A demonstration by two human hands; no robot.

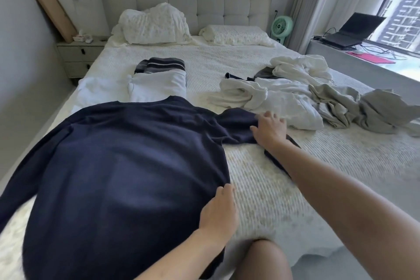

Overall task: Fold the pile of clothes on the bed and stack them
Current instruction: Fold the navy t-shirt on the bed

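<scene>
A navy long-sleeved top [127, 166] lies spread flat on the near part of the bed [261, 188]. My left hand [219, 209] rests with straight fingers on its right side edge near the hem. Across the top's right sleeve [234, 125] lies my right hand [270, 128], fingers spread, touching the cloth. Folded white clothes [156, 87] sit on a dark striped piece [159, 65] just beyond the collar. To the right is a loose pile of white clothes [272, 95] and beige ones [354, 107].
Two pillows [154, 25] lean at the padded headboard [204, 0]. A nightstand [77, 57] stands at the left. A green fan [281, 26] and a ledge with a laptop [352, 32] and cables are by the window on the right.
</scene>
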